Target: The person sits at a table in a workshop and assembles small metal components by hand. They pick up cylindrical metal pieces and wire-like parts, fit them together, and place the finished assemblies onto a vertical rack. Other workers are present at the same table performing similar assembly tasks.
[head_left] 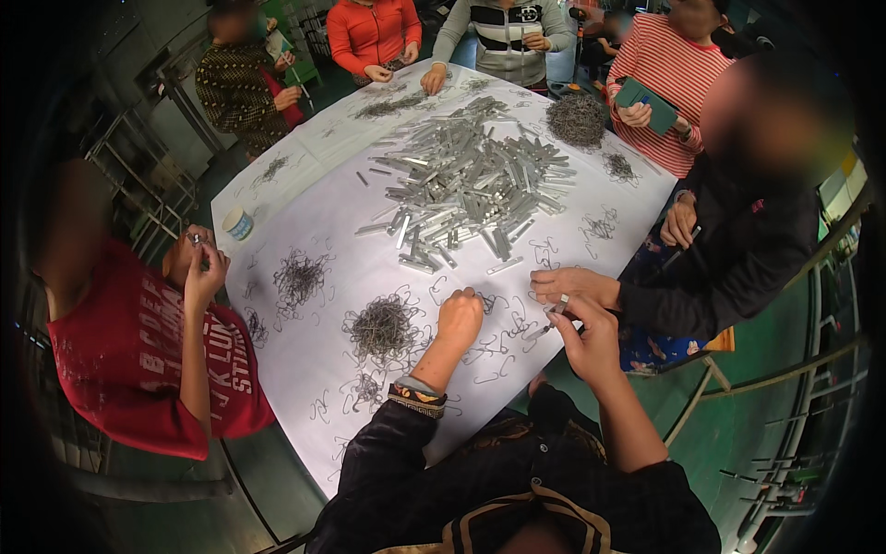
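Note:
My left hand reaches out over the white table, fingers curled down onto loose bent wire hooks beside a tangled heap of hooks. A black sleeve and a patterned wristband cover that arm. My right hand is raised at the table's near right edge, pinching a small silver metal clip between thumb and fingers. Just beyond it lies another person's hand in a black sleeve, almost touching mine.
A big pile of silver metal bars fills the table's middle. More hook heaps and a small white tub lie around it. Several people stand close around the table; one in red is at my left.

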